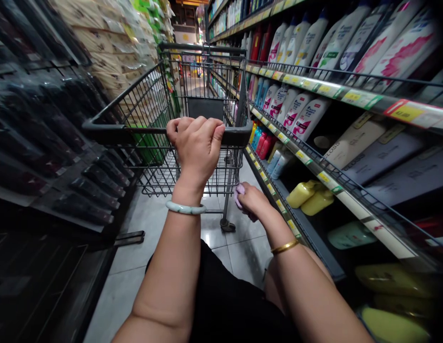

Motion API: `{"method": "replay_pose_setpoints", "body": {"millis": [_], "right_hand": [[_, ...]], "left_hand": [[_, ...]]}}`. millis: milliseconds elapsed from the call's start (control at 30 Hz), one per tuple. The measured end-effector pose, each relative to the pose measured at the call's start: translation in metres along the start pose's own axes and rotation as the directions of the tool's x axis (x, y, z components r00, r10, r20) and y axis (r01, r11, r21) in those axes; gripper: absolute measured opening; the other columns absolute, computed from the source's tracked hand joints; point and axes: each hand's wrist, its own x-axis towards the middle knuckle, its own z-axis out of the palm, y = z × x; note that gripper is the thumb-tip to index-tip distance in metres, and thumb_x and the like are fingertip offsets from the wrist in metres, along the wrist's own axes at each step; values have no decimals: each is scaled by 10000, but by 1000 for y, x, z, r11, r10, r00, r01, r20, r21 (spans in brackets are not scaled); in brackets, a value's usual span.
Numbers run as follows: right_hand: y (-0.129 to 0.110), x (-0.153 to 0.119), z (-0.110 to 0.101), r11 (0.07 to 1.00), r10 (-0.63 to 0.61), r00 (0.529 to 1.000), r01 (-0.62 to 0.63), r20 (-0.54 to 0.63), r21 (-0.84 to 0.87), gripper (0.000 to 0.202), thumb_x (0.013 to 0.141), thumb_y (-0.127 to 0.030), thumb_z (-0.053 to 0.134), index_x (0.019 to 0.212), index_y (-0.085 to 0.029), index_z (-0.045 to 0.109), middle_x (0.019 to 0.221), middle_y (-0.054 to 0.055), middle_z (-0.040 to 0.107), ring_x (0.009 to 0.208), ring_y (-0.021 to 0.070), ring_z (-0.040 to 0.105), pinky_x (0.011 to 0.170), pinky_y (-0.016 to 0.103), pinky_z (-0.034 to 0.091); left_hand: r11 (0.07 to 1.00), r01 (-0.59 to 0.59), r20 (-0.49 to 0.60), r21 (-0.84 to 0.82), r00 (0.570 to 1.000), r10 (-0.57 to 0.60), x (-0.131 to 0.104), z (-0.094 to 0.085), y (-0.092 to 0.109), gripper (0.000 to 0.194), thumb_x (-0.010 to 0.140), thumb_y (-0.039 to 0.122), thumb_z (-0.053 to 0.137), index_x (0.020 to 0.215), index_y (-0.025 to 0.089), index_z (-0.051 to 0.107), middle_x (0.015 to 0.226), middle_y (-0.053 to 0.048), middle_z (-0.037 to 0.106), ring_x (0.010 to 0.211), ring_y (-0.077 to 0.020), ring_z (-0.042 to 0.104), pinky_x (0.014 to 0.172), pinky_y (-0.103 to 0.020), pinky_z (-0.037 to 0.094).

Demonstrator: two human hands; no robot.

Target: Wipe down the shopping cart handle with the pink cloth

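My left hand (199, 143), with a pale jade bangle (186, 207) at its wrist, is wrapped over the dark handle (237, 136) of a shopping cart (150, 100). The wire basket appears to hold nothing on its near floor. Lower and to the right, my right hand (253, 199) hangs beside the cart with its fingers closed on a small lilac cloth (239, 194). That hand is apart from the handle, and a gold bangle (285, 247) circles its wrist. The fingertips of the right hand are mostly hidden.
Shelves (314, 85) with shampoo bottles (307, 119) line the right side, close to my right arm. Packaged dark goods (93, 186) hang on the left, where a low metal foot (130, 237) juts over the tiled floor (132, 257). The aisle continues ahead.
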Motion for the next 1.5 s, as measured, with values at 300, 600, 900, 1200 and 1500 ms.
{"method": "replay_pose_setpoints", "body": {"millis": [300,600,900,1200,1500], "right_hand": [[-10,-4,-3,999,27,1000,-27,11,-43,415,975,-283,466,1349,-205,627,1295,182,748,1164,329,741,870,368,541],[-24,-11,0,1000,-15,1000,15,-19,-27,420,981,-295,493,1365,-229,651,1274,175,752,1151,315,747,886,370,555],[-25,9,8,899,-87,938,220,-336,380,206,865,-235,562,1022,-239,695,1024,67,731,984,241,707,868,339,551],[-38,27,19,585,73,875,351,-478,731,280,786,-203,602,1047,-273,678,1037,7,676,994,196,646,975,362,542],[-41,11,16,655,-52,902,355,-428,667,254,783,-183,615,1006,-270,699,998,2,662,988,209,645,949,358,530]], "left_hand": [[1000,25,-5,-3,1000,-25,0,0,1,450,1067,573,410,918,279,716,959,-48,727,1122,-304,589,1158,-537,216],[996,84,-22,17,996,-83,4,-12,-3,380,1059,490,471,846,285,710,975,-2,749,1125,-253,606,1279,-579,86],[999,32,88,19,996,-34,16,-5,15,318,979,519,614,788,276,685,810,-49,661,960,-288,594,1055,-529,303],[1000,25,-69,-8,997,-26,6,-10,15,364,933,527,651,690,257,631,697,-13,563,836,-241,519,998,-481,287],[995,-104,-337,10,936,101,-7,-12,2,485,955,438,551,539,224,424,544,15,394,653,-185,384,849,-427,333]]}}
